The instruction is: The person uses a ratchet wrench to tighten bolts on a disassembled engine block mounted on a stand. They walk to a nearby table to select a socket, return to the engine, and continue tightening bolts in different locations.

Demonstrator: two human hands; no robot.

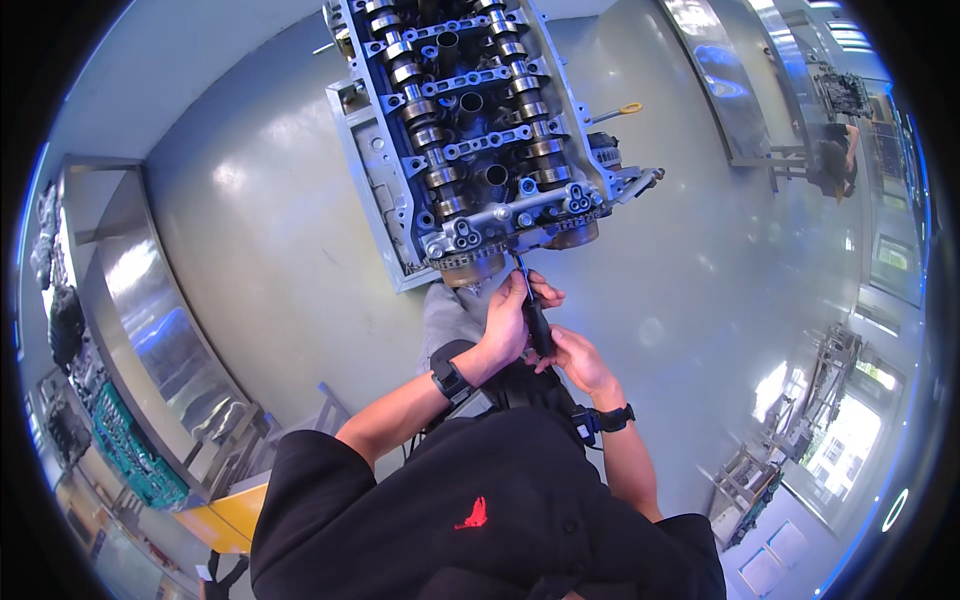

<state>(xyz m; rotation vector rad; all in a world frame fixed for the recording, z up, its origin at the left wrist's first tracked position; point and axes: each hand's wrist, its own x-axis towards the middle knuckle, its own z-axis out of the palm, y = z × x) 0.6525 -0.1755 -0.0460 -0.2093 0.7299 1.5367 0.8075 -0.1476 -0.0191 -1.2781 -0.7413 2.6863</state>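
Observation:
Just below the near end of an engine (484, 150) with its two camshafts exposed, my hands are close together on a black-handled tool (539, 325). A slim shiny shank points from the tool up to the engine's timing-chain end; whether its tip touches anything there, I cannot tell. My left hand (508, 318) closes around the upper part of the tool near the shank. Lower down, my right hand (580, 361) has its fingers bent around the handle's near end. The chain and sprocket (470, 268) sit just above my left hand.
A metal stand frame (362, 190) runs along the engine's left side. A yellow-looped dipstick (628, 109) juts out on the right. Steel workbenches stand left and right, the left one with a green tool tray (130, 450). Another person (835, 160) is at the far right.

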